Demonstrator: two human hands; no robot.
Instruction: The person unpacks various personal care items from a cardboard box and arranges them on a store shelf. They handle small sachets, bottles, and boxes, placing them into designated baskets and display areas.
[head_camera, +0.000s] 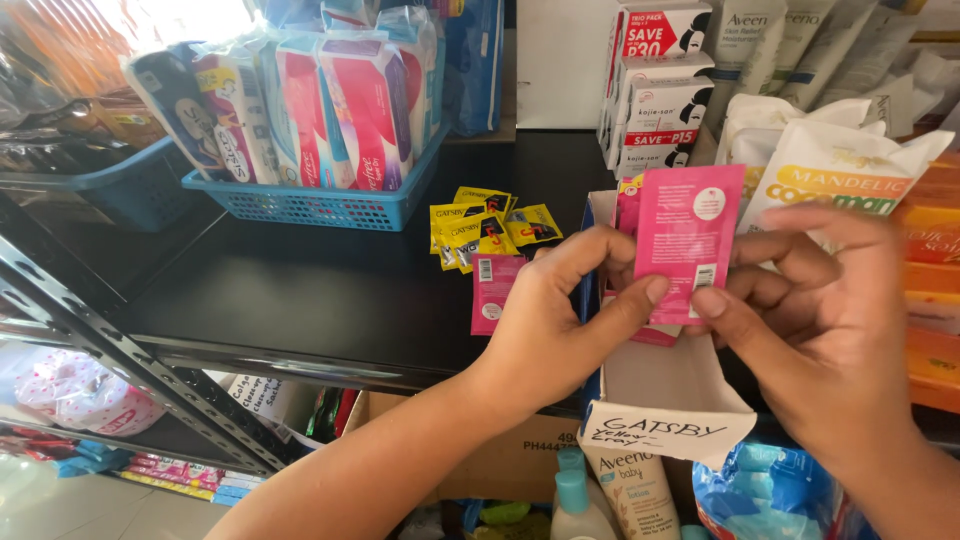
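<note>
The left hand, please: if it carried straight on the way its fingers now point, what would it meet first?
Probably the right hand: the left hand points rightwards across the pink sachet both hold, their fingertips almost meeting; depth is unclear.

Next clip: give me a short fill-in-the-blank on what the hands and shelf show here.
1. Both hands, left hand and right hand, pinch a flat ____ sachet.
2. The sachet is held above an open white ____ box.
3. The yellow sachets lie on the ____ shelf.

Missing: pink; cardboard; black
</note>
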